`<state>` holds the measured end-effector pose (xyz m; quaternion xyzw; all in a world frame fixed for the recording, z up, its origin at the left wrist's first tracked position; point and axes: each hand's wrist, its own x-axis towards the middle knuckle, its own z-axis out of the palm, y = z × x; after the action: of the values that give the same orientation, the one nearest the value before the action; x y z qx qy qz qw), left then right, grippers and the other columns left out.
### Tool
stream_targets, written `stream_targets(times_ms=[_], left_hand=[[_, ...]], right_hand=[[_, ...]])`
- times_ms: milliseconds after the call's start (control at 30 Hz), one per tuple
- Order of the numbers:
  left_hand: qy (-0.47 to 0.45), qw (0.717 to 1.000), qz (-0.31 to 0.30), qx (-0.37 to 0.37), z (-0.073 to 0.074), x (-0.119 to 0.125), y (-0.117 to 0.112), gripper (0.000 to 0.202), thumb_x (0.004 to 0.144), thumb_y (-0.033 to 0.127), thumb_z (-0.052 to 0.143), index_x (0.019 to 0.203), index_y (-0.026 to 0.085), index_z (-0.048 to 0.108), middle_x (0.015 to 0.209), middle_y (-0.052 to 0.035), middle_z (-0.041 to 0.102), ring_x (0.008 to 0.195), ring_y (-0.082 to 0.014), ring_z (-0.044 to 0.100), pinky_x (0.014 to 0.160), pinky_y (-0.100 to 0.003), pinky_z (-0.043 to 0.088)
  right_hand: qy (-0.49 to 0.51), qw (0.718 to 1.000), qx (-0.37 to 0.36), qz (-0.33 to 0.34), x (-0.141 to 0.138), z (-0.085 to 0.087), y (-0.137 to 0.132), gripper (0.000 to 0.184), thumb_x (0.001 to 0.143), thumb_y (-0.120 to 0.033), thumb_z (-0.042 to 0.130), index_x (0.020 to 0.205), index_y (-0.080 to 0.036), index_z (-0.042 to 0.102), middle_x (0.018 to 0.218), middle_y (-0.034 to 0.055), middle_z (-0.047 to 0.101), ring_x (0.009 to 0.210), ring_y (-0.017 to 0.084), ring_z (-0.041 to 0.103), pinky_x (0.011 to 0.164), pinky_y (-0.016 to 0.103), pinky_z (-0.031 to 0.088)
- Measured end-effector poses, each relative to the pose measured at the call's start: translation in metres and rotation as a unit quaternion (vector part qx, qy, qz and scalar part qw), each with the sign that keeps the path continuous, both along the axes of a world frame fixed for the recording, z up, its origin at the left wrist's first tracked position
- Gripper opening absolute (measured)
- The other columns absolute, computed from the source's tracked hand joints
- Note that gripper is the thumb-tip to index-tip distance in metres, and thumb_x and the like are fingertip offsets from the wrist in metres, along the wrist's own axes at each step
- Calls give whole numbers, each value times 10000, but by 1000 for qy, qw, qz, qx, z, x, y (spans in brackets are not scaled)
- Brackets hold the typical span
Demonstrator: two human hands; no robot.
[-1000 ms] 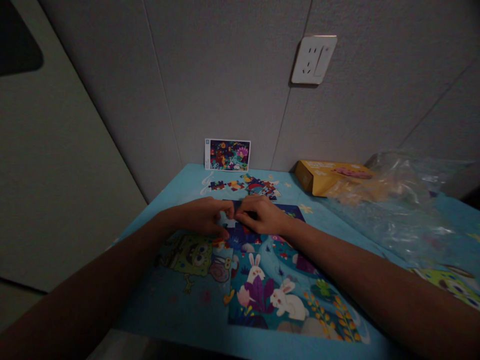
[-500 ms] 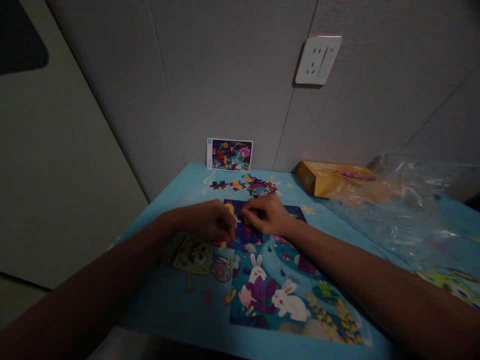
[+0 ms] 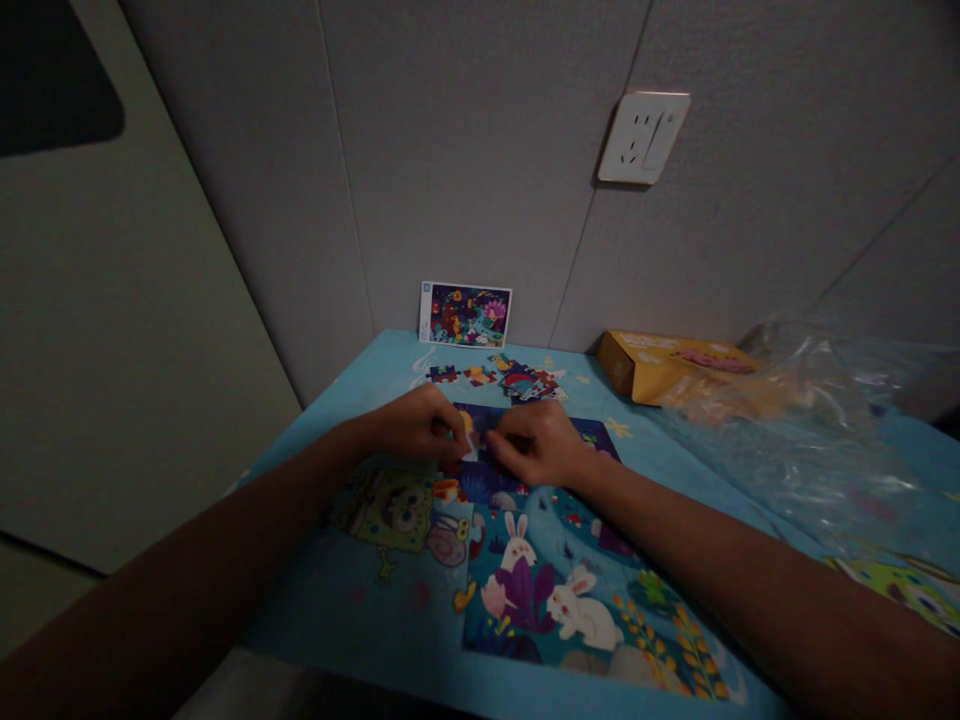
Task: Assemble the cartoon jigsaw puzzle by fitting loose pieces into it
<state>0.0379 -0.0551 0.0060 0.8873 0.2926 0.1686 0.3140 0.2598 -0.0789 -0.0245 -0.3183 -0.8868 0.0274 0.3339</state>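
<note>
A partly assembled jigsaw puzzle (image 3: 559,560) with white rabbits, plants and a blue stream lies on the light blue table. Over its upper left edge my left hand (image 3: 421,425) is closed in a pinch, with a small pale and orange puzzle piece (image 3: 472,440) at its fingertips. My right hand (image 3: 541,442) rests on the upper part of the puzzle, its fingers curled and its thumb near that piece. Whatever lies under its fingertips is hidden. Beyond the hands are loose puzzle pieces (image 3: 529,380), several of them heaped together.
A picture card (image 3: 466,316) leans against the wall at the back. To the right sit a yellow box (image 3: 667,365) and a crumpled clear plastic bag (image 3: 795,440). The table (image 3: 360,620) carries printed cartoon figures. A white socket (image 3: 643,138) is on the wall.
My left hand has lifted slightly and its fingertips have shifted up the puzzle's left edge. My right hand stays nearly in place. The whole view has tilted a little.
</note>
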Motion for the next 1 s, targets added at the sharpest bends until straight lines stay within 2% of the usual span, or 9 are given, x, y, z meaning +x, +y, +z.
stream_targets(times_ms=[100,200,300,433,500,600,800,933,1000], left_hand=[[-105,961,242,82,-8,-3,16,239,734,370,631,668,160,724,425,48,429,438,-77,333,448,-212,241],[-153,916,369,41,-20,-7,32,241,704,379,634,683,148,698,502,21,533,491,-110,450,496,-228,321],[-140,895,423,-1,-30,-10,45,193,673,336,639,689,151,688,634,-27,650,609,-166,571,578,-256,398],[-94,816,570,32,-34,-6,56,160,707,298,576,659,176,668,676,-69,667,666,-211,603,600,-287,390],[-74,789,610,34,-33,-1,58,157,710,297,567,646,188,660,700,-95,675,681,-234,609,605,-305,383],[-68,798,597,44,-31,7,56,165,734,305,557,733,209,691,782,-96,703,729,-244,625,619,-307,382],[-62,864,487,110,-23,16,44,241,813,391,552,832,222,723,730,-42,709,737,-215,646,651,-279,417],[-187,931,314,24,-18,29,32,298,851,419,552,882,161,698,789,-56,729,766,-187,671,721,-267,487],[-228,944,236,-38,-17,36,25,283,833,395,593,942,143,660,763,-40,714,648,-154,649,633,-251,500]], right_hand=[[69,961,50,-263,8,0,14,251,876,-350,515,837,-176,692,785,94,633,787,225,550,726,348,405],[13,919,-31,-392,16,-6,28,517,806,-487,607,1210,-166,636,1095,199,604,1061,380,495,855,507,388],[-43,909,-113,-398,19,-13,35,602,813,-542,586,1279,-160,605,1172,227,586,1097,418,492,880,557,377],[-43,919,-119,-373,18,-13,36,570,827,-515,585,1270,-159,614,1207,212,602,1098,417,506,883,559,380],[-35,921,-116,-370,18,-12,36,543,821,-498,602,1247,-163,628,1194,195,621,1091,406,512,885,548,381],[-20,923,-111,-368,20,-11,36,502,811,-484,623,1205,-174,650,1166,169,650,1076,377,520,887,521,385],[38,936,-72,-342,22,-12,38,479,793,-468,659,1147,-146,663,1064,156,672,1023,343,527,874,489,402],[82,971,16,-222,16,-6,32,460,801,-439,685,1162,-158,629,1073,132,659,1025,303,521,895,443,417],[77,985,45,-147,13,-4,28,470,806,-448,692,1183,-181,604,1108,117,647,1044,288,515,916,433,414]])
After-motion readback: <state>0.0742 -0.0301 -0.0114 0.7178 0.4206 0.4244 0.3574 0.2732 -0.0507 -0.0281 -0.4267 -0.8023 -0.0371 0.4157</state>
